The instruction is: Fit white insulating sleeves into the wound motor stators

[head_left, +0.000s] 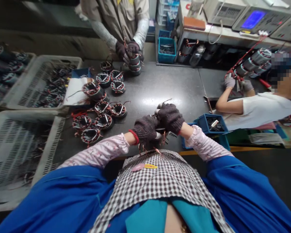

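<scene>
Both my hands wear dark knitted gloves with pale fingertips and meet at the table edge in front of my apron. My left hand (146,127) is closed around a wound motor stator, mostly hidden under the gloves; its copper wires (163,138) show below the hands. My right hand (170,117) is closed beside and slightly above the left, touching it. A thin wire (168,100) pokes out past the right fingers; the rest of it is hidden. Left of my hands stand several wound stators (103,121) with red and white leads.
Blue bins (212,123) stand close to my right forearm. White plastic crates (49,111) line the left side. Across the dark table (155,81), a co-worker's gloved hands (128,51) hold stacked stators. At right another person handles stators (253,63) near test instruments (257,19).
</scene>
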Action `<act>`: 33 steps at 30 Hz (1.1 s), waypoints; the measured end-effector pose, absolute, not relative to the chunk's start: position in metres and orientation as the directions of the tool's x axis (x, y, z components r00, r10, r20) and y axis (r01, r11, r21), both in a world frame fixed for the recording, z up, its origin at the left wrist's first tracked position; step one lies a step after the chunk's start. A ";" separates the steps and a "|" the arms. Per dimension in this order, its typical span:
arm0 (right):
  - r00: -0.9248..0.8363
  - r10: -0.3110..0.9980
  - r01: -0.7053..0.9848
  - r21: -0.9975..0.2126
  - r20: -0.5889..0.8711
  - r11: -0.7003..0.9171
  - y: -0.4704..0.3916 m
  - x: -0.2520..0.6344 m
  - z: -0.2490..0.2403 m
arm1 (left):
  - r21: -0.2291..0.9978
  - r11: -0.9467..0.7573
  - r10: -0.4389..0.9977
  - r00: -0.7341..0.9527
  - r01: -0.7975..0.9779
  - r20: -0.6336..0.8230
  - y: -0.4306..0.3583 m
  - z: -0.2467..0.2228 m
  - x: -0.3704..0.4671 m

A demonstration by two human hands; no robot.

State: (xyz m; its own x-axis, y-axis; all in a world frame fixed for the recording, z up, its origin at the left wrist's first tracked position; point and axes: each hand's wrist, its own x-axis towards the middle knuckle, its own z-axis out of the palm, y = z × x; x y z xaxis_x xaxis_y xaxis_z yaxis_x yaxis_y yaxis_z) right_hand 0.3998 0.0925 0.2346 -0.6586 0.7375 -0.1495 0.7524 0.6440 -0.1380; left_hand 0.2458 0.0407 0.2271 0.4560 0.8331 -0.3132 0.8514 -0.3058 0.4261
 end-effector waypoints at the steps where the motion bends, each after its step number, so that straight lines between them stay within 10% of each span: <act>1: -0.653 0.743 0.757 -0.112 -0.145 0.643 0.090 0.399 0.233 | 0.421 -0.303 0.837 0.450 0.855 -0.311 0.041 0.227 0.246; 9: -0.666 0.742 0.739 -0.205 -0.076 0.642 0.105 0.401 0.211 | 0.457 -0.304 0.885 0.425 0.836 -0.189 0.024 0.224 0.238; 13: -0.760 0.647 0.562 -0.564 -0.063 0.605 0.134 0.421 0.198 | 0.587 -0.254 0.927 0.367 0.769 -0.080 0.011 0.224 0.226; 18: -0.711 0.702 0.099 -0.982 0.044 0.162 0.131 0.455 0.196 | 0.652 -0.220 0.941 0.334 0.725 -0.053 0.008 0.218 0.214; 26: -0.634 0.773 0.185 -0.963 0.036 0.197 0.088 0.443 0.200 | 0.368 -0.248 0.878 0.368 0.896 -0.306 0.027 0.243 0.215; 33: -0.542 0.840 0.260 -0.954 -0.018 0.147 0.079 0.437 0.185 | 0.665 -0.065 0.924 0.297 0.744 -0.242 0.016 0.220 0.186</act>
State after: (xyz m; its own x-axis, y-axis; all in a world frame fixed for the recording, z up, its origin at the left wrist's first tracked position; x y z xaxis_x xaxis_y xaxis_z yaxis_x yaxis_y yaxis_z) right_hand 0.4366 0.0791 0.1854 -0.5416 0.8404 -0.0182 0.2605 0.1472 -0.9542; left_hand 0.1862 0.0162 0.2200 0.2973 0.9235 -0.2424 0.7442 -0.0652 0.6648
